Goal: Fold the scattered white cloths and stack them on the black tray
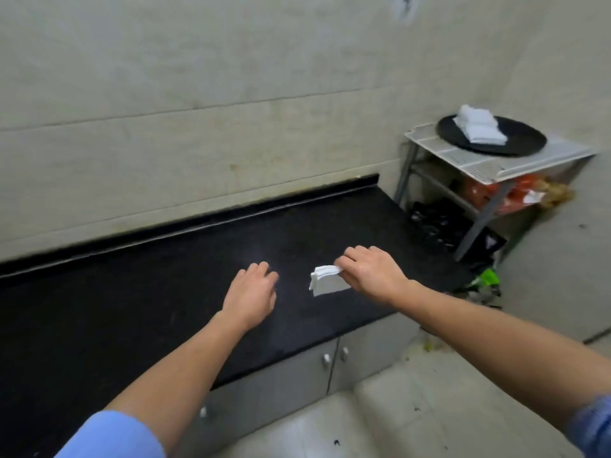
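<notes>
Your right hand (370, 271) pinches one folded cloth (327, 280) above the bench (132, 292); your left hand (253, 292) hovers open and empty; one stack (479, 125) sits on the black tray (519, 140).

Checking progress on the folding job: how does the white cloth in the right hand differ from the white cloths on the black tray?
The held cloth is one folded piece; the tray cloths form a stack. The held cloth hangs pinched by the right hand over the counter; the tray cloths rest on the black tray. Both are white and folded.
</notes>
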`<action>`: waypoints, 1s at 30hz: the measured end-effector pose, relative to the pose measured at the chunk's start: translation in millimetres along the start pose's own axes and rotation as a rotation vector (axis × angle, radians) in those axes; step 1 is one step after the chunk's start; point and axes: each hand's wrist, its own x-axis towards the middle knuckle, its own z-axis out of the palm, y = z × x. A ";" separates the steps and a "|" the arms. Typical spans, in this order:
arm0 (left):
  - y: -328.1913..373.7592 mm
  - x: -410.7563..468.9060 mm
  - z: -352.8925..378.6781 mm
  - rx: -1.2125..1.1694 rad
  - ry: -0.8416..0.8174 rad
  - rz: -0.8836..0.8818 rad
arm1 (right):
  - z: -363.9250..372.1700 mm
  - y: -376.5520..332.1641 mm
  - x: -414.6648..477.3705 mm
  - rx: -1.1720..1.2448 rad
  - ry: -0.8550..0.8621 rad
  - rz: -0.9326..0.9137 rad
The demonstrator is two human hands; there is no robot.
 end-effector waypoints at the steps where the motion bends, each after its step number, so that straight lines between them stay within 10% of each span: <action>1: 24.3 19.7 0.2 -0.029 0.011 0.026 | -4.0 25.4 -14.1 -0.008 0.003 0.041; 30: 324.5 527.2 -10.7 -0.221 0.150 0.525 | -62.9 544.7 -43.1 -0.122 0.095 0.681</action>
